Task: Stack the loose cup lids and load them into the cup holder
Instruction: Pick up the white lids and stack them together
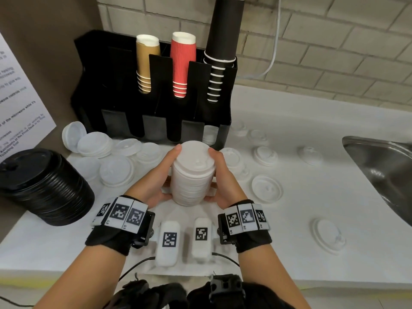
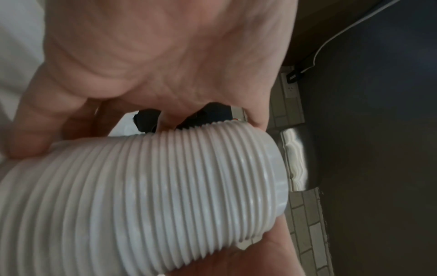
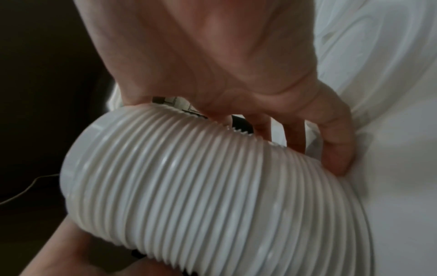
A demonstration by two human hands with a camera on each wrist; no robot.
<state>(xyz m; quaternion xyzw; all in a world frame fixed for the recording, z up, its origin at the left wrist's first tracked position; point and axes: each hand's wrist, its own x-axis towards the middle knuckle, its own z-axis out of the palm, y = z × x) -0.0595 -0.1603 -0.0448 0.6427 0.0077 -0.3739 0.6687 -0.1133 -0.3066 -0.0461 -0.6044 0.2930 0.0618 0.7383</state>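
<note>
A tall stack of white cup lids (image 1: 191,175) stands in front of the black cup holder (image 1: 153,90). My left hand (image 1: 160,175) grips its left side and my right hand (image 1: 220,177) grips its right side, fingers curled round it. The ribbed stack (image 2: 146,196) fills the left wrist view under my palm. It also fills the right wrist view as a stack (image 3: 201,186) with my fingers (image 3: 335,145) wrapped over it. Loose white lids (image 1: 116,170) lie on the counter left and right (image 1: 266,188) of the stack.
The holder carries tan cups (image 1: 146,63), red cups (image 1: 181,63) and a tall black cup stack (image 1: 223,41). A stack of black lids (image 1: 44,186) sits at the left. A steel sink (image 1: 383,170) lies at the right. A paper notice (image 1: 20,97) leans on the left wall.
</note>
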